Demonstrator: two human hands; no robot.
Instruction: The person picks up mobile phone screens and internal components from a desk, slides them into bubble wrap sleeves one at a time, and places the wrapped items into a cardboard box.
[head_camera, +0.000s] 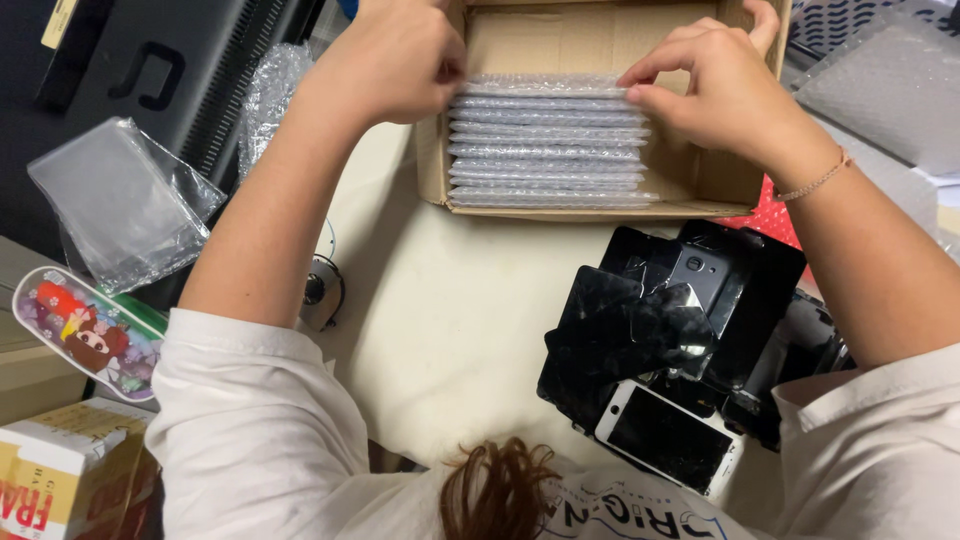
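An open cardboard box (700, 175) sits on the cream table top, filled with a row of several flat items wrapped in bubble wrap (548, 140), standing on edge. My left hand (395, 60) pinches the left end of the farthest wrapped item. My right hand (715, 85) pinches its right end with thumb and fingertips. A thin bracelet (815, 182) circles my right wrist. Both forearms reach forward out of white sleeves.
A pile of black phone screens (670, 320) and one white-framed screen (668, 438) lies right of centre. Loose bubble wrap bags (120, 200) rest at left. A patterned oval case (85, 335) and a printed carton (60, 475) are at lower left.
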